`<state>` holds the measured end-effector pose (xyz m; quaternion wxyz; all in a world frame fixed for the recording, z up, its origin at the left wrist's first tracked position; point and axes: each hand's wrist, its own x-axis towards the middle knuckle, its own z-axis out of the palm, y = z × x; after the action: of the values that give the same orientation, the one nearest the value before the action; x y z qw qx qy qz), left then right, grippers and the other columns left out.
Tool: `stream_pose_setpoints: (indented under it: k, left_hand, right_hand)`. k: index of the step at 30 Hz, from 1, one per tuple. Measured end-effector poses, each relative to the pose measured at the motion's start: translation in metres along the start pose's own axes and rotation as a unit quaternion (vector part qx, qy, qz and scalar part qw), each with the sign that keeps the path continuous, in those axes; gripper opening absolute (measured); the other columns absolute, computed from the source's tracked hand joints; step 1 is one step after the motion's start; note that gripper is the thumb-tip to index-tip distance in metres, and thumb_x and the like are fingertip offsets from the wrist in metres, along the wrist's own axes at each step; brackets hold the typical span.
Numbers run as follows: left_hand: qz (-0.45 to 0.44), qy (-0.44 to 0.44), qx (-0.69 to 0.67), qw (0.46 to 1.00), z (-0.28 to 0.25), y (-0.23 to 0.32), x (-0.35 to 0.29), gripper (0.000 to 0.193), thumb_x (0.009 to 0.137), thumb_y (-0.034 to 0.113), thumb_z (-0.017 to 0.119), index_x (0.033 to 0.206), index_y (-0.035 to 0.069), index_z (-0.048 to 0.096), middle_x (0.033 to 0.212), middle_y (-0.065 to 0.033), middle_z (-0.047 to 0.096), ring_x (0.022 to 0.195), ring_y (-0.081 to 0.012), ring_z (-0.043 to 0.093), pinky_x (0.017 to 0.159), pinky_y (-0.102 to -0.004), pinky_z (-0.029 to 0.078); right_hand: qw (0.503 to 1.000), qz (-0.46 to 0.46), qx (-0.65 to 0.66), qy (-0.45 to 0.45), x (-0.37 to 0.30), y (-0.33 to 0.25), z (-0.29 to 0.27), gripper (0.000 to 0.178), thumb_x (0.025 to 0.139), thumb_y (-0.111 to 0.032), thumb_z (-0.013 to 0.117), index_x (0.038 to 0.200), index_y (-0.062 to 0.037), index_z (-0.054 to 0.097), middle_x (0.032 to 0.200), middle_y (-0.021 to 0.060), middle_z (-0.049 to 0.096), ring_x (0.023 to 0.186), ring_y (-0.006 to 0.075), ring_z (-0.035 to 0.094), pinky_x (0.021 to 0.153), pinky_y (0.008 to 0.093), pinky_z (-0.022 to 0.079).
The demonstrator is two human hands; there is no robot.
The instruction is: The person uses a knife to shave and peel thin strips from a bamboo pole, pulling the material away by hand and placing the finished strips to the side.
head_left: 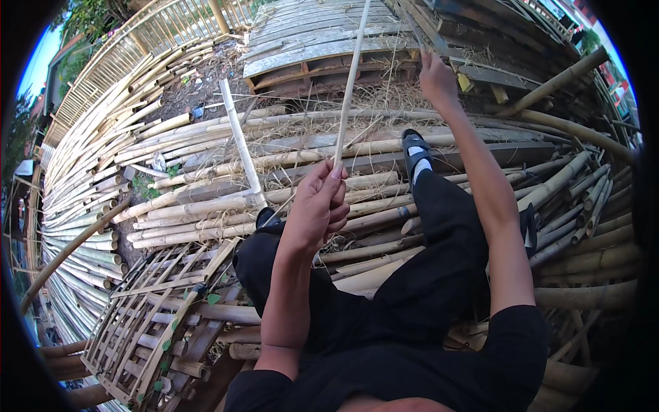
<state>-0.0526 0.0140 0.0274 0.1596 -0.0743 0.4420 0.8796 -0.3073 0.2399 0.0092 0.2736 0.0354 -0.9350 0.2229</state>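
Observation:
My left hand (pixel 321 202) is closed round the lower end of a long, thin bamboo strip (pixel 353 75). The strip rises away from me, past the top edge of the picture. Farther out on the right, my right arm is stretched forward and my right hand (pixel 438 81) is closed. A grey, flat, blade-like thing (pixel 427 36) shows just beyond its fingers, but its kind is unclear against the wood behind. A flat, pale piece of split bamboo (pixel 240 141) slants up from beside my left foot.
Bamboo poles (pixel 288 158) lie under and around my feet, with dry shavings over them. A wooden pallet (pixel 309 58) stands ahead. Stacked poles (pixel 89 226) fill the left, beside a bamboo lattice (pixel 147 316). Dark boards (pixel 494 41) and a slanting pole (pixel 559 79) are at right.

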Motion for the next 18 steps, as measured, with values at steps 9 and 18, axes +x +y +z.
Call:
stream_pose_setpoints:
  k: [9,18]
  left_hand:
    - [0.012,-0.013,0.019,1.0,-0.001,0.005,-0.001,0.014,0.1,0.023,0.042,0.099,0.01,0.048,0.055,0.0086,0.025,0.038,-0.0014,0.018,0.034,-0.0189,0.014]
    - [-0.009,0.002,-0.055,0.998,0.006,0.003,0.009,0.013,0.101,0.022,0.039,0.098,0.011,0.045,0.055,0.0086,0.024,0.037,-0.0014,0.018,0.032,-0.0191,0.013]
  right_hand:
    - [0.896,0.046,0.366,-0.246,-0.066,-0.026,-0.034,0.04,0.099,-0.04,0.041,0.079,-0.0058,0.05,0.056,-0.0051,0.037,0.047,0.0031,0.034,0.044,0.0257,0.025]
    - [0.889,-0.336,0.21,-0.232,-0.114,-0.067,-0.045,0.024,0.094,-0.027,0.05,0.088,-0.0037,0.048,0.061,0.0183,0.052,0.058,0.0397,0.054,0.05,0.0461,0.039]
